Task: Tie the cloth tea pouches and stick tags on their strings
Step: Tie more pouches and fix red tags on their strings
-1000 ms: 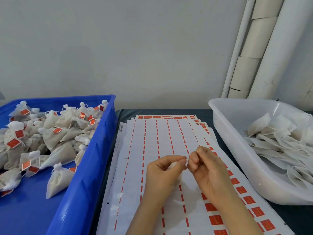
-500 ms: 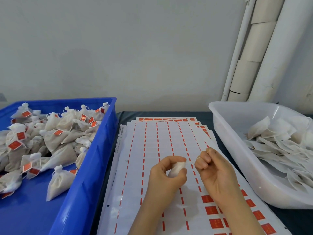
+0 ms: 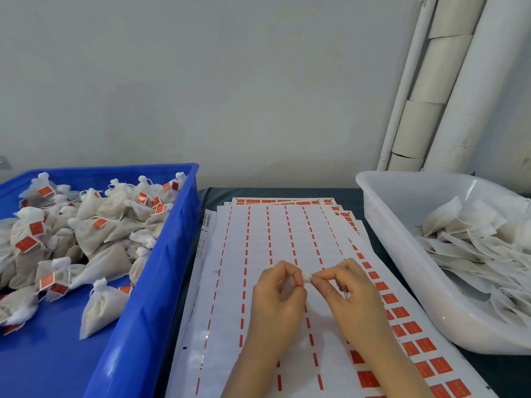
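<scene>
Left hand (image 3: 277,294) and right hand (image 3: 349,294) met fingertip to fingertip above the sticker sheets (image 3: 275,239). Both were curled tight and pinched a small white pouch (image 3: 307,277), of which only a sliver showed between the two thumbs; its body was hidden inside the left fist. Thin string (image 3: 345,291) looped across the right hand's fingers; its ends could not be traced. Whether a knot existed could not be told. No tag was visible on this pouch.

Compared with half a second before: hands were then apart, the left one cupping the pouch with more white cloth exposed, the right one closed on its own. They had since come together, and both had shifted slightly rightward over the sheets.

Sticker sheets lay fanned in a stack on the dark worktop (image 3: 287,192), mostly peeled, red tags (image 3: 425,346) remaining along the right edge. Near ends of the sheets were cut off by the frame bottom, and the forearms covered part of the middle columns. Print on the left margin was too small to read.

Blue bin (image 3: 161,282) at left held tied pouches (image 3: 94,234), many carrying red tags; its left and near sides ran out of frame. White tub (image 3: 402,254) at right held flat untied pouches (image 3: 471,242), overlapping so that no count was possible; its right side was cut off. White pipes (image 3: 439,81) stood against the wall behind the tub
</scene>
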Demonstrator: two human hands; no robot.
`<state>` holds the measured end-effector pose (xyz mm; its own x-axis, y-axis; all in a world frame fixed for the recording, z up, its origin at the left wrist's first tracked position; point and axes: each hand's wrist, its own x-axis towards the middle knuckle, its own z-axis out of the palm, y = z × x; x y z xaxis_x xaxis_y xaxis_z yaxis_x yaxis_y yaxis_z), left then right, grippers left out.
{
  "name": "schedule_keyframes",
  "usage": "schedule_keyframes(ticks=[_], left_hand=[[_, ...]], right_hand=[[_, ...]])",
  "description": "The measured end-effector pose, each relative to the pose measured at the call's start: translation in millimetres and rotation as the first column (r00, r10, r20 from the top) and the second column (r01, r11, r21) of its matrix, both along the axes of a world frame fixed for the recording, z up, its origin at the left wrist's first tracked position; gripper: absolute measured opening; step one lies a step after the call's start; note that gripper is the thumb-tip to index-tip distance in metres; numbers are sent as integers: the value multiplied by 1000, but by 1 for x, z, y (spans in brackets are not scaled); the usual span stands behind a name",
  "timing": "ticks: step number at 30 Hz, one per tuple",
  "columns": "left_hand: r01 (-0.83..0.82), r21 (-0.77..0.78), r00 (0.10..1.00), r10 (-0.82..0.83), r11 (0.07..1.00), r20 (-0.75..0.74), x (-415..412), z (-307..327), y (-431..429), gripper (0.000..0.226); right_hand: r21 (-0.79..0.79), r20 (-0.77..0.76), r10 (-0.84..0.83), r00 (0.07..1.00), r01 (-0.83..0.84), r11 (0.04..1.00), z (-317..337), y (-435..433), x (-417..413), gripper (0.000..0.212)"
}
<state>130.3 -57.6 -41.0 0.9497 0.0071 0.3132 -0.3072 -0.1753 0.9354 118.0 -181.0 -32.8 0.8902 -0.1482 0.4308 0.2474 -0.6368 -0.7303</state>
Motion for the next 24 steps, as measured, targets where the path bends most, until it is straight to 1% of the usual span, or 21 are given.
schedule_keyframes(ticks=[2,4,6,7,8,10,12,13,14,16,19,21,24], left_hand=[[-79,164,991,60,983,118,2,-4,1,37],[-178,274,966,114,945,234,4,-8,1,33],[-247,299,950,170,922,260,4,-9,0,24],[-257,294,954,193,921,230,5,-9,0,20],[-248,281,963,205,927,174,5,-9,0,16],[-181,197,983,186,964,-7,5,-7,0,15],[-108,2,971,106,994,-216,6,1,0,18],[-97,-96,956,66,991,-287,5,6,1,22],[-91,-160,943,33,983,-332,4,11,1,23],[-35,-217,940,-42,976,-338,1,16,1,18],[82,-298,950,-165,951,-265,-1,18,3,13],[96,-309,949,-180,946,-258,0,16,4,12],[50,-300,953,-135,953,-270,2,12,4,19]], right_hand=[[1,40,-36,999,36,999,-1,2,0,24],[-4,87,-70,994,71,997,-3,4,0,23],[0,115,-87,990,87,996,-2,6,1,11],[6,120,-91,989,91,996,-2,6,1,9],[13,128,-90,988,89,996,-2,6,1,9],[25,139,-72,988,69,997,-1,5,1,10],[9,129,-30,991,29,1000,-1,5,1,10],[-8,118,-4,993,5,1000,-2,5,0,9],[-23,104,24,994,-22,999,-3,6,-1,9],[-28,69,71,995,-69,997,-4,9,-3,8],[-43,45,110,993,-108,993,-5,11,-4,7],[-68,24,115,993,-113,991,-7,10,-4,9],[-85,-9,95,995,-95,992,-8,9,-3,9]])
